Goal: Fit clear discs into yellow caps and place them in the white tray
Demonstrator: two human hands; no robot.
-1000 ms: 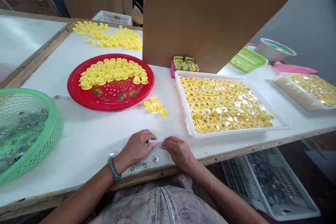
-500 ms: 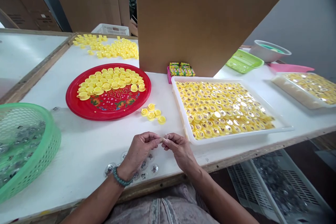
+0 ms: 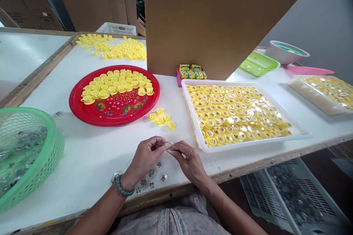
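Observation:
My left hand (image 3: 149, 156) and my right hand (image 3: 187, 159) meet fingertip to fingertip above the white table (image 3: 110, 150). Both are closed in a pinch on a small clear piece (image 3: 169, 144), whose details are too small to make out. Several clear round discs with dark prints (image 3: 163, 178) lie under and beside my left wrist. Just beyond my hands sit several loose yellow cups (image 3: 160, 121). A red round tray (image 3: 116, 119) holds rows of yellow cups at the left. At the right, a white tray (image 3: 211, 149) is filled with yellow cups bearing printed discs.
A green basket (image 3: 55, 147) of clear discs stands at the far left. Behind are a cardboard panel (image 3: 193, 22), a pile of yellow cups (image 3: 127, 49) and small boxes (image 3: 191, 72). Another filled tray (image 3: 311, 93) is at right, with a white crate (image 3: 275, 191) below the table edge.
My right fingers have shifted slightly left and tilted over the piece, and more of it shows between the hands. The whole view has moved a little.

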